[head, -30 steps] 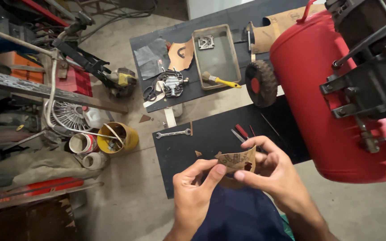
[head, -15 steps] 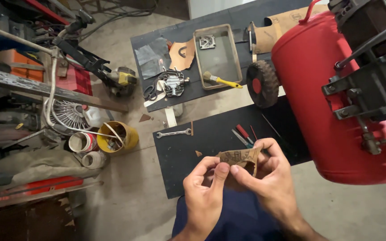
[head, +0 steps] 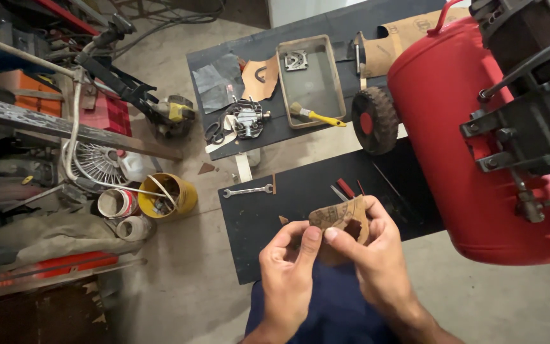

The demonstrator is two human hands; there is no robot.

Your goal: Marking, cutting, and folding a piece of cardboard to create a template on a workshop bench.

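Note:
Both my hands hold one small brown cardboard-like cut-out piece [head: 337,215] with a hole in it, above a black mat [head: 268,220] on the floor. My left hand [head: 288,267] pinches its lower left edge between thumb and fingers. My right hand [head: 377,251] grips its right side, thumb on the front. My dark blue trouser leg [head: 332,306] lies below the hands.
A red air tank [head: 472,127] with a black wheel [head: 375,120] stands to the right. On the mats lie a spanner [head: 247,190], a metal tray [head: 310,79] with a yellow-handled brush [head: 316,115], scissors [head: 214,132], a metal part [head: 247,118]. A yellow bucket [head: 168,195] and clutter sit at left.
My hands have shifted slightly right and lower, turning the brown piece between the fingers. Everything else stays put.

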